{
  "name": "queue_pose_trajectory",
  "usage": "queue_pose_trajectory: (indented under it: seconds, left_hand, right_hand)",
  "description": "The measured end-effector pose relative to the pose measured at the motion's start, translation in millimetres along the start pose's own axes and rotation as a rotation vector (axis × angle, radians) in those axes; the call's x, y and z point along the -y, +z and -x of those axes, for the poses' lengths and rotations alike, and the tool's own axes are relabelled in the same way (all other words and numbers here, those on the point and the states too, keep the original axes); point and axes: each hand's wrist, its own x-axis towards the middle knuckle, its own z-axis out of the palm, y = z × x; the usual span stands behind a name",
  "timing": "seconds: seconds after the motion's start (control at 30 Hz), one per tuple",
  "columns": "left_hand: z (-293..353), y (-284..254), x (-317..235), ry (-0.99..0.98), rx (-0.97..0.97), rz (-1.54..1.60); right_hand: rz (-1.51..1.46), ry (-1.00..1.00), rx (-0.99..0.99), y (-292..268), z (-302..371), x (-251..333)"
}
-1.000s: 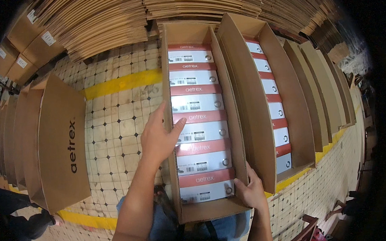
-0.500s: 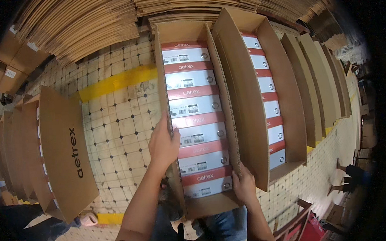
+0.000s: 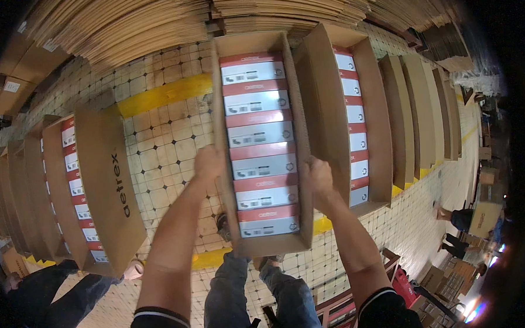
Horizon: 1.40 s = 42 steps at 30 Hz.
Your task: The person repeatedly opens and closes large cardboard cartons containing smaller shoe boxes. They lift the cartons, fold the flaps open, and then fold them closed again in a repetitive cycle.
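Observation:
In front of me, a long, open-topped cardboard carton [image 3: 272,245] holds a single row of several shoe boxes [image 3: 263,167] with red and white end panels. My left hand [image 3: 208,162] is against the carton's left wall, its fingers partly hidden by that side. Opposite it, my right hand [image 3: 320,174] is closed around the right wall, slightly nearer to me. A second open carton [image 3: 377,100] of similar boxes stands just right of the held one, its raised flap beside my right hand.
More open cartons [image 3: 415,116] line up at the right, and another row [image 3: 112,188] stands at the left. Flat cardboard stacks [image 3: 291,7] fill the far side. A yellow stripe [image 3: 166,95] crosses the tiled floor. Other people's legs [image 3: 75,295] show at lower left.
The held carton has shifted away from my body, and my arms have stretched out with it. My right hand has slid farther up its wall. More boxes show in the left row.

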Motion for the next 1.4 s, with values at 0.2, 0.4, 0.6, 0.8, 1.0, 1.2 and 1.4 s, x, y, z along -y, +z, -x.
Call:
queue_pose_trajectory:
  seconds: [0.2,0.4,0.6,0.8,1.0,1.2,1.4]
  left_hand:
    - [47,-116,124,0.133,-0.156,0.194]
    - [115,-216,223,0.09,-0.317,-0.042]
    - [239,-73,251,-0.247,-0.069,0.607]
    - [359,129,120,-0.031,0.344,0.466]
    - [388,183,-12,0.048,0.414,0.5]
    - [368,211,-62,-0.216,0.057,0.561]
    - [348,235,-173,-0.266,0.075,0.8]
  right_hand:
    - [-0.103,-0.14,0.074,51,39,93]
    - [0.0,-0.38,0.235,146,111,241]
    - [-0.604,-0.571,0.36,138,210,218]
    - [-0.183,-0.124,0.877,96,265,-22]
    - [-0.13,0.514,0.467,31,286,-261]
    - [-0.454,0.463,0.31,-36,238,-351]
    - [-0.259,0.129,-0.212,-124,174,-356]
